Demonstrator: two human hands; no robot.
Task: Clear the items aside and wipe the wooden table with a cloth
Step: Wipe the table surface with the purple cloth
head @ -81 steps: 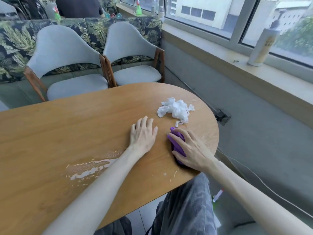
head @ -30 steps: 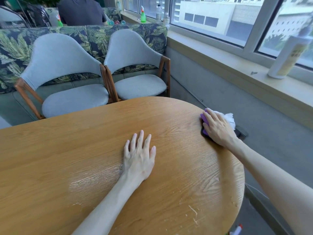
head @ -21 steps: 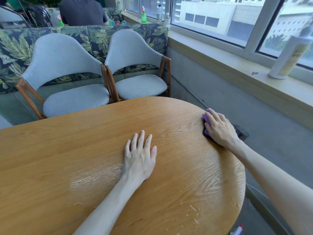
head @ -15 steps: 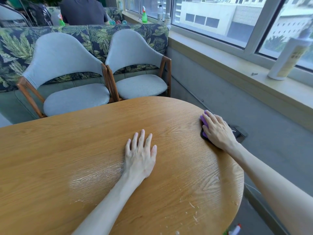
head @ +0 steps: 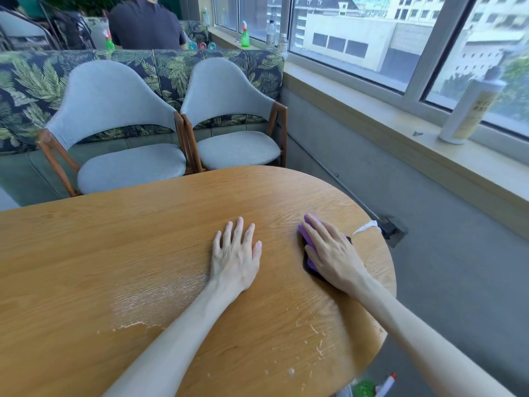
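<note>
The oval wooden table [head: 114,247] fills the lower view. My right hand [head: 332,253] presses flat on a purple cloth [head: 307,242] near the table's right end; most of the cloth is hidden under the palm. My left hand [head: 236,253] lies flat on the wood beside it, fingers spread, holding nothing. A pale wet smear [head: 148,302] and white crumbs [head: 317,342] mark the near part of the top. A scrap of white tissue [head: 367,226] hangs at the table's right edge.
Two grey chairs [head: 120,133] [head: 229,118] stand at the far side, in front of a leaf-patterned sofa [head: 25,90]. A white bottle [head: 472,107] stands on the window sill at the right. A green spray bottle [head: 372,388] lies on the floor below the table's near edge. A person sits behind the sofa.
My right hand has slid the purple cloth from the table's right edge back toward the left hand. The crumpled white tissue went off the edge. The left hand has stayed put.
</note>
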